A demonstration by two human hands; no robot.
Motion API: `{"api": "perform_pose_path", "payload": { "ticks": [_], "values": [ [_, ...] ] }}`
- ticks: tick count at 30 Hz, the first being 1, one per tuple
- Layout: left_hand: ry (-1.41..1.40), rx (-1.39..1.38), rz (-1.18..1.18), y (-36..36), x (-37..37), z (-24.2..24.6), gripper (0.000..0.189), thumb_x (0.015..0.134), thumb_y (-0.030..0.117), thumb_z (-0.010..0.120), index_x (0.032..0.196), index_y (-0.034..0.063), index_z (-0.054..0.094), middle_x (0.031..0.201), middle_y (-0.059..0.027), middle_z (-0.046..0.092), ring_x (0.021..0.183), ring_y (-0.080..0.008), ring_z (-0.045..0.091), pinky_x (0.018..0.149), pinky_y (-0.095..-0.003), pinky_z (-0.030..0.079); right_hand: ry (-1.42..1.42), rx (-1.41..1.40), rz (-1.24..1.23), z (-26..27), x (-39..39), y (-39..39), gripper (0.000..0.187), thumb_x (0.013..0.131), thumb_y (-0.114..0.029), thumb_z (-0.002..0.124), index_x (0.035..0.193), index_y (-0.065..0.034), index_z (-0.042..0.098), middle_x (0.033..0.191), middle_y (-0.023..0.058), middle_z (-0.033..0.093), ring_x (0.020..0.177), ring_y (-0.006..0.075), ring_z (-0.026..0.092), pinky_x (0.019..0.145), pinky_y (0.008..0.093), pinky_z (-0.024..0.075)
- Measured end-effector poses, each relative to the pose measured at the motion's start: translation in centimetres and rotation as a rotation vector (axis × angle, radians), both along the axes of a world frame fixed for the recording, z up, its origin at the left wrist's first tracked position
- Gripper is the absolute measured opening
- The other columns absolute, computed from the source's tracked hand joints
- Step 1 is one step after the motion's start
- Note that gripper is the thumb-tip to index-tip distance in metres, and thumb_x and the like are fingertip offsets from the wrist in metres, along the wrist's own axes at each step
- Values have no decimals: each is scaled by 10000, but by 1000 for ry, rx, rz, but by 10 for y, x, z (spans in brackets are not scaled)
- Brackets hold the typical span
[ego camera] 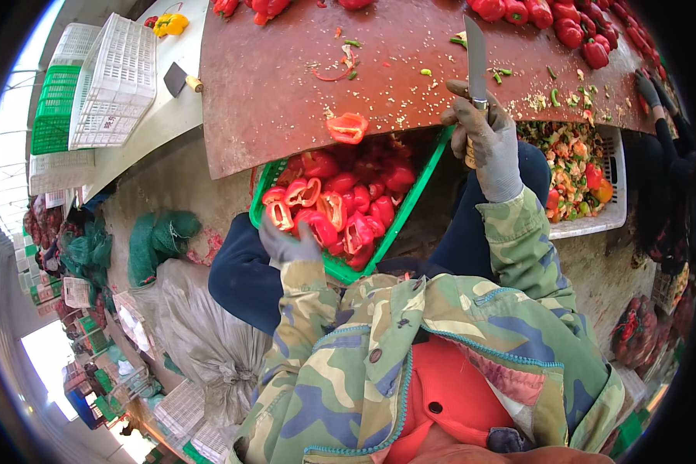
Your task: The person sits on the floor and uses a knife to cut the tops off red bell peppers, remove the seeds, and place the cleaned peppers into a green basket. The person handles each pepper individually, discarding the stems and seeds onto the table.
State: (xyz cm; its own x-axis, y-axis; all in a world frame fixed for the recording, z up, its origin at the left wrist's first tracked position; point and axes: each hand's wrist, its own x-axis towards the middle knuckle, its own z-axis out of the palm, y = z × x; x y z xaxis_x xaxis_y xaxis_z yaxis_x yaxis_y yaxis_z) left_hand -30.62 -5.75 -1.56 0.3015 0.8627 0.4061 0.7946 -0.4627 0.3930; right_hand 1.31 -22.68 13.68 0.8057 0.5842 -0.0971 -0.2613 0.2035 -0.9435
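Note:
My right hand (484, 136), in a grey work glove, grips the handle of a knife (477, 58) whose blade points up over the reddish-brown tabletop (267, 98). My left hand (290, 240), gloved too and slightly blurred, is over the left side of a green plastic crate (409, 214), beside halved red bell peppers (330, 209); whether it touches one I cannot tell. The crate stands between my knees, partly under the table. A cut red pepper half (347, 128) lies at the table's near edge. Seeds and green stem bits are scattered across the tabletop.
Whole red peppers (568, 29) are piled at the far right. A white crate (615, 191) of pepper scraps stands right of my knee. On the pale table at left are stacked crates (119, 81), a cleaver (176, 79) and a yellow pepper (170, 24). A co-worker's gloved hands (649, 90) show at right.

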Motion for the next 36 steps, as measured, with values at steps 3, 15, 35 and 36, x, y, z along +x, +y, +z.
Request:
{"api": "perform_pose_path", "payload": {
  "ticks": [3,15,35,36],
  "values": [
    [-6,-3,-421,36,108,25,759,800,260,803,1458,104,459,1470,-231,411,1361,-399,388,1143,-490,312,-28,-15,-5,-2,6,11,399,983,-252,634,1290,-2,585,848,57,665,498,48,506,459,193,384],
    [611,-186,-728,-64,90,-36,800,816,578,653,1489,208,430,1577,-190,304,1474,-423,202,1181,-610,126,44,24,-64,-35,29,-9,361,970,-227,654,1250,-8,596,803,52,653,463,55,493,433,213,368],
    [930,-490,-35,31,77,-76,815,932,698,342,1600,268,160,1664,-162,58,1505,-470,-12,1064,-791,51,155,-137,-97,-62,42,31,366,936,-212,694,1231,-25,587,780,36,627,441,64,484,404,222,369],
    [826,-522,-71,31,78,-73,792,940,690,337,1596,273,182,1663,-164,62,1504,-476,-14,1068,-789,42,168,-109,-94,-63,42,30,359,941,-202,686,1234,-22,584,784,36,625,442,66,487,405,221,372]
  ]
}}
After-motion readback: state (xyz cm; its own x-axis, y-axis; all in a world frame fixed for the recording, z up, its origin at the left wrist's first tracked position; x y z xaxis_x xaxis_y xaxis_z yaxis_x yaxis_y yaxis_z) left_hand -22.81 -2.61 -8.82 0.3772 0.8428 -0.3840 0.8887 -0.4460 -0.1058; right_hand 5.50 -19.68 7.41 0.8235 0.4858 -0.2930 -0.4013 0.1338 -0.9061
